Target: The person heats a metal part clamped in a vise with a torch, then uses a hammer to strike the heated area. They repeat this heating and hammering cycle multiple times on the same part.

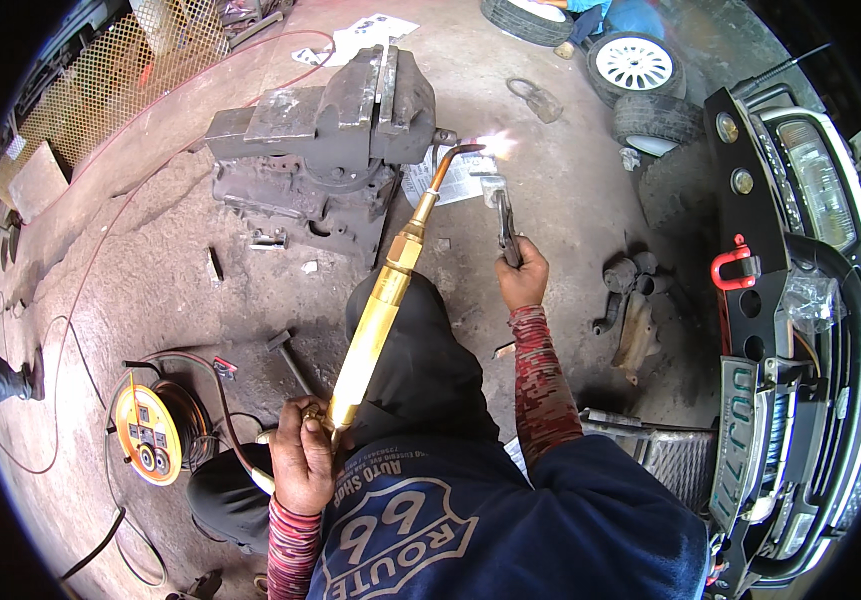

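My left hand (302, 458) is closed around the lower end of a brass gas torch (375, 335), at its valve. The torch slants up and away over my knee, and its bent tip gives a bright flame (498, 143). My right hand (523, 272) grips a pair of pliers (507, 225) by the handles. In the pliers' jaws is a small light metal piece (493, 188), just below the flame; its exact shape is hard to make out. A large grey bench vise (290, 115) stands beyond the torch, left of its tip.
An orange cable reel (146, 432) and a hammer (290, 360) lie at my left, with hoses across the floor. A vehicle's front bumper (750, 220) with a red shackle (733, 265) lines the right. Several wheels (634, 62) lie far right, near another person (610, 15).
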Available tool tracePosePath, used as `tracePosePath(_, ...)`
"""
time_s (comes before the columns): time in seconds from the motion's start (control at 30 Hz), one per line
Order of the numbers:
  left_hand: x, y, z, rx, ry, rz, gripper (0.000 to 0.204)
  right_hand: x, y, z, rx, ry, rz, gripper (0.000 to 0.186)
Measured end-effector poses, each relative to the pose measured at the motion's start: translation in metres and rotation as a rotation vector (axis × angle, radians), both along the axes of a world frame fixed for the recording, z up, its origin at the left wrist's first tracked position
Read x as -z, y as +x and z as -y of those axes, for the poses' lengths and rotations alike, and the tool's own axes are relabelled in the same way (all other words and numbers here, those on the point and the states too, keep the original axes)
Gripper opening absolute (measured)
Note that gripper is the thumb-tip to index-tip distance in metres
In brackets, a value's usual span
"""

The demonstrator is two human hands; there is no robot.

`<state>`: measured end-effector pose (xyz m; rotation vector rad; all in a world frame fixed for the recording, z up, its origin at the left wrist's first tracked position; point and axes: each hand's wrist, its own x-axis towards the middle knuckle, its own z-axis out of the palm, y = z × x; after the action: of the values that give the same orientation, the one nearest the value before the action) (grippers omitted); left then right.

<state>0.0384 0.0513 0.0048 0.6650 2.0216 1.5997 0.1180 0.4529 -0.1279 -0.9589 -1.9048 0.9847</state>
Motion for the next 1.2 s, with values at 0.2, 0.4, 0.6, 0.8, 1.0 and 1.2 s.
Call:
tracePosePath(0.2, -0.004, 0.000, 0.003, -0.009, -0.001, 0.009, 0.047, -0.003, -0.001, 0.001, -0.010, 0.031, 0.005, 0.023)
tracePosePath(0.4, -0.009, -0.001, 0.004, 0.005, 0.015, 0.080, 0.037, -0.004, -0.004, 0.003, -0.040, 0.004, -0.056, 0.024)
tracePosePath(0.6, -0.007, -0.001, 0.004, -0.016, 0.021, -0.022, 0.045, -0.004, -0.006, 0.002, -0.060, 0.001, -0.056, 0.025)
tracePosePath(0.8, -0.005, -0.003, 0.008, -0.004, 0.004, 0.000, 0.044, -0.004, -0.008, 0.002, -0.061, -0.002, -0.043, 0.024)
tracePosePath(1.0, -0.006, -0.002, 0.007, 0.005, 0.011, -0.009, 0.044, -0.001, -0.008, 0.003, -0.076, -0.007, -0.062, 0.024)
tracePosePath(1.2, -0.009, -0.002, 0.011, -0.033, 0.029, 0.100, 0.044, -0.001, -0.008, 0.004, -0.085, -0.033, -0.090, 0.024)
